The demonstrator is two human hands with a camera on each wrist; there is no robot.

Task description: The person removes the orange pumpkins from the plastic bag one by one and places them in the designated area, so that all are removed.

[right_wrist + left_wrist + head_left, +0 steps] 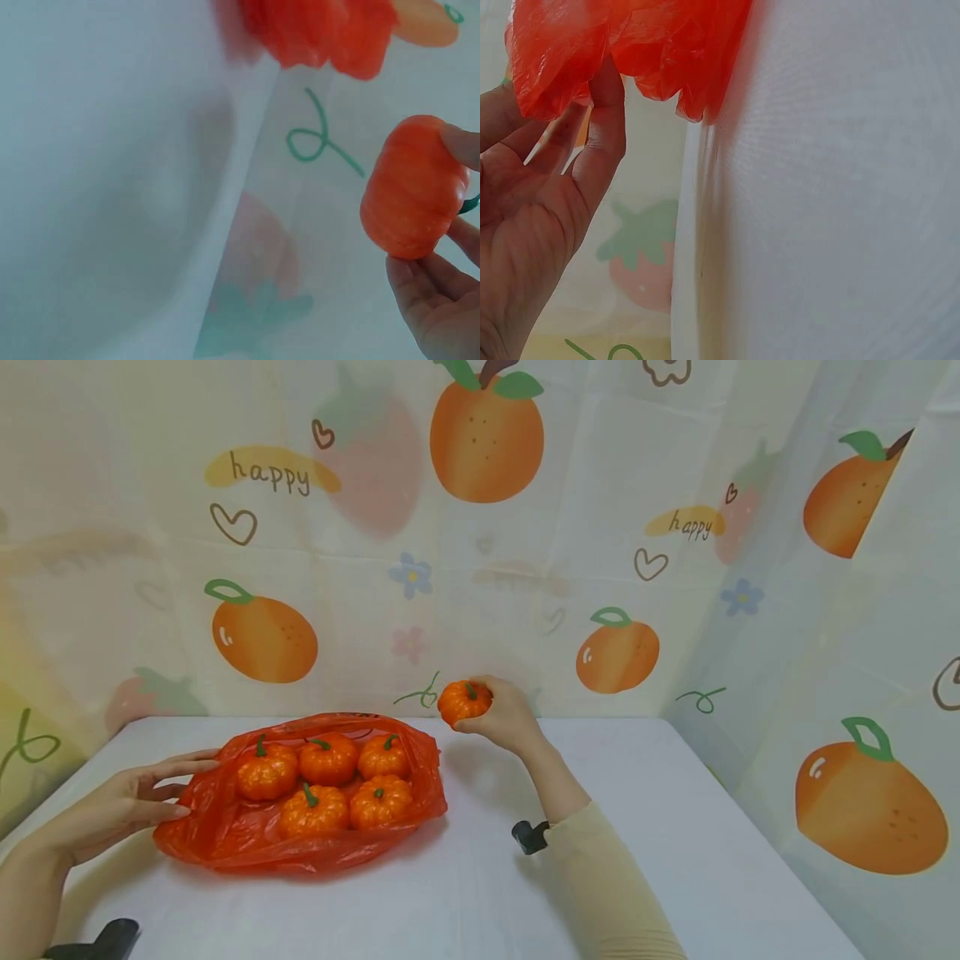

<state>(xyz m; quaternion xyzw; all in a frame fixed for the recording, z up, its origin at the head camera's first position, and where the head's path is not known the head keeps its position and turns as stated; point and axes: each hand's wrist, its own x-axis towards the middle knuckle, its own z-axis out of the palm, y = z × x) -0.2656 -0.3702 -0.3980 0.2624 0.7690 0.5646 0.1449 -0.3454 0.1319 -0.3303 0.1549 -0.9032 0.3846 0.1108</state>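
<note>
Thumb and fingers of my right hand [508, 717] grip a small orange pumpkin [459, 703] with a green stem, raised above the table at the back. The right wrist view shows the same pumpkin [416, 191] between thumb and fingertips, its stem partly hidden. A red plastic bag [247, 852] lies on the table to the left, its mouth spread wide. Several more small pumpkins [313, 810] sit inside it. At the bag's left side, my left hand [131, 797] touches the plastic with fingers extended and thumb apart. Crumpled red plastic [652, 45] covers some fingertips in the left wrist view.
A white-covered table [480, 893] extends under both arms. Behind it hangs a pale curtain [495, 602] printed with fruit, hearts and flowers, and the same printed cloth runs down the right side. Dark wrist devices [531, 837] show near both wrists.
</note>
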